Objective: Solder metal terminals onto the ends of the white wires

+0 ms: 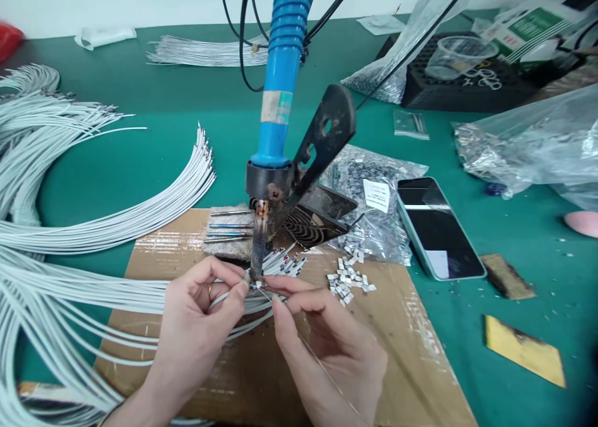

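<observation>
Cardboard mat (402, 340), thin white wire (222, 298)

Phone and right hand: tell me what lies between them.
A loose heap of small white pieces lies on the cardboard between the phone and the right hand, shown in the head view.

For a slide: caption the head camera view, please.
Left hand holds a white wire, right hand a thin strand, at the tip of the blue soldering iron.

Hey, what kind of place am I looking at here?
Probably a wire-soldering workbench in a small electronics workshop: a stand-mounted blue soldering iron, bundles of white wires, and a pile of tiny metal parts on cardboard.
</observation>
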`<state>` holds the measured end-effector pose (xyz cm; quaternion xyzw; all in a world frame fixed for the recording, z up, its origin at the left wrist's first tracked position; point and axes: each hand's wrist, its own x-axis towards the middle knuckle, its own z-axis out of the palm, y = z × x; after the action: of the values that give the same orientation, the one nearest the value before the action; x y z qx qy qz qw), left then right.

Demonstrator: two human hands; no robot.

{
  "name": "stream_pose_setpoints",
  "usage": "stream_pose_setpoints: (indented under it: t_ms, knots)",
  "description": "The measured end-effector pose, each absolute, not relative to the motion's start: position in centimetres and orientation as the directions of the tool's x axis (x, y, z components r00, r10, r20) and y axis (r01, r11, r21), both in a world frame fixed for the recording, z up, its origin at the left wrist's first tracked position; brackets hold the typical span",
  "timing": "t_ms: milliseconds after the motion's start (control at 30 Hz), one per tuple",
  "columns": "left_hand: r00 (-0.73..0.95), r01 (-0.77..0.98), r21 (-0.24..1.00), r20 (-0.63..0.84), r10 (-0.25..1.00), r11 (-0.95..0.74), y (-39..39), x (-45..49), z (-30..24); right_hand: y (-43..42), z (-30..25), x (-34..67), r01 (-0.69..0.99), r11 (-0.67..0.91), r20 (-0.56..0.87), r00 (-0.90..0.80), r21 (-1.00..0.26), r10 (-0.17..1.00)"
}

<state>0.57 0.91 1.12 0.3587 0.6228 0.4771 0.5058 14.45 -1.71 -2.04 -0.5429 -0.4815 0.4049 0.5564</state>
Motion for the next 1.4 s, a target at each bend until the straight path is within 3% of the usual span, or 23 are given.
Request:
stream_pose_setpoints:
  t_ms: [467, 1400]
  knots:
    - [-0.206, -0.088, 0.944, -0.328, 0.922, 0.317, 0.98, 0.63, 1.41, -1.68, -2.29, 14.69, 0.089, 0.096, 0.112, 0.202, -0.991, 0.973]
    - [-0.224, -0.019, 0.971, -0.237, 0.946, 0.239, 0.74, 0.46, 1.02, -1.71, -2.60, 14.55, 0.076, 0.165, 0.176, 0.173, -0.983, 0.969]
